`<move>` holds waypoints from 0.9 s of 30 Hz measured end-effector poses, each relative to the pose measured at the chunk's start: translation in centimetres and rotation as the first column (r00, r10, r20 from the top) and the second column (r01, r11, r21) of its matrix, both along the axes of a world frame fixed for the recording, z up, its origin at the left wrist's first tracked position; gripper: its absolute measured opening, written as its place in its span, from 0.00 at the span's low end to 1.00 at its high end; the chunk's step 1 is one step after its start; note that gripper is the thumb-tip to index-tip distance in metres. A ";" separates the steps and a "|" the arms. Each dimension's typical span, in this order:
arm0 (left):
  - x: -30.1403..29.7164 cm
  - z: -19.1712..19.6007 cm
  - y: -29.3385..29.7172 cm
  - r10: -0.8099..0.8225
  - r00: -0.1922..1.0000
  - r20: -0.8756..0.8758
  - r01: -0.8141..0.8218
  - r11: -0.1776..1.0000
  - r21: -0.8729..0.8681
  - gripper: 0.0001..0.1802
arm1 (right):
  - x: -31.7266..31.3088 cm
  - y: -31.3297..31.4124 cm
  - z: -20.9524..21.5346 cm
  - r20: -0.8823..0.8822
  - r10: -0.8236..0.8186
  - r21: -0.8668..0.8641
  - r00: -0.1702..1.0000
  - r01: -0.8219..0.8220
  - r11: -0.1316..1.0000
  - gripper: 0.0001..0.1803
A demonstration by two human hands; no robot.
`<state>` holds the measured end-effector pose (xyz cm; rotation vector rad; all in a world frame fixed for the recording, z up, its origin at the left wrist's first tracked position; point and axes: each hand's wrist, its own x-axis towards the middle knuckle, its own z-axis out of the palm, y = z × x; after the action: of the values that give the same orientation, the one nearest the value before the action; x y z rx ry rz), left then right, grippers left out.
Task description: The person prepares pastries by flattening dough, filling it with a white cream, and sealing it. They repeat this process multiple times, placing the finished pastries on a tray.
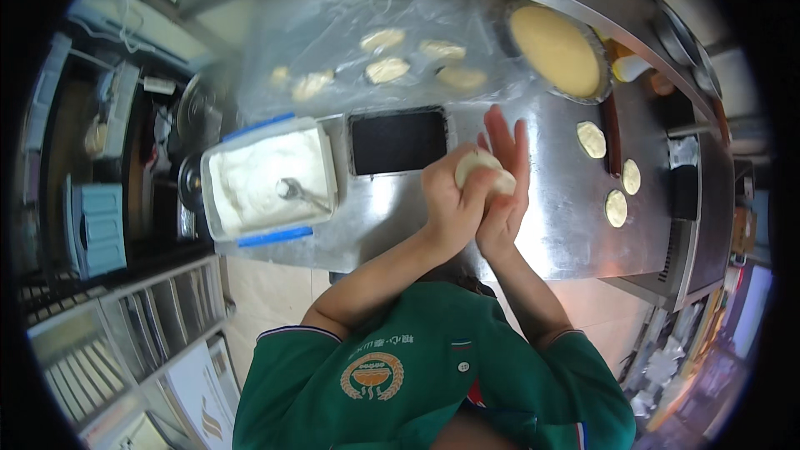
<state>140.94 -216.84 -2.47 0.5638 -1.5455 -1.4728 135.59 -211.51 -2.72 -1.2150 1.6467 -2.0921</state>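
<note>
A pale piece of dough (pixel 473 167) is pressed between my two hands above the steel table. My left hand (pixel 450 204) wraps round it, thumb pushed into the dough. My right hand (pixel 510 175) backs it with the palm, fingers stretched upward. Just beyond my left hand lies a black rectangular tray (pixel 398 142). A clear tub (pixel 333 168) of white powder stands left of it, with a metal spoon (pixel 292 190) in the powder. Flattened dough rounds (pixel 592 140) lie on the table to the right.
Several dough pieces (pixel 387 71) lie with a clear plastic sheet (pixel 325 17) at the back. A large bowl of yellow mixture (pixel 557 50) stands back right, near a dark brown rod (pixel 614 133) and a squeeze bottle (pixel 631 67). Shelves (pixel 100 192) line the left side.
</note>
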 end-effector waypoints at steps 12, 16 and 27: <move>9.7 -9.9 -5.9 0.315 0.924 0.218 -0.335 0.940 0.060 0.24 | -4.2 -7.6 -10.3 -0.508 0.482 0.473 0.713 -0.237 0.849 0.18; 11.1 -10.5 -5.8 0.315 0.896 0.315 -0.323 0.946 -0.027 0.22 | -4.0 -9.1 -12.8 -0.688 0.503 0.596 0.523 0.012 0.803 0.17; 6.9 -11.6 -7.9 0.173 0.959 0.224 -0.188 0.981 0.047 0.23 | -8.6 -9.9 -11.9 0.507 0.411 0.454 0.758 -0.640 0.620 0.16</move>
<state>147.84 -224.78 -14.07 0.9098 -1.5686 -1.3622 127.00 -221.41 -14.64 -0.8770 1.3728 -1.1676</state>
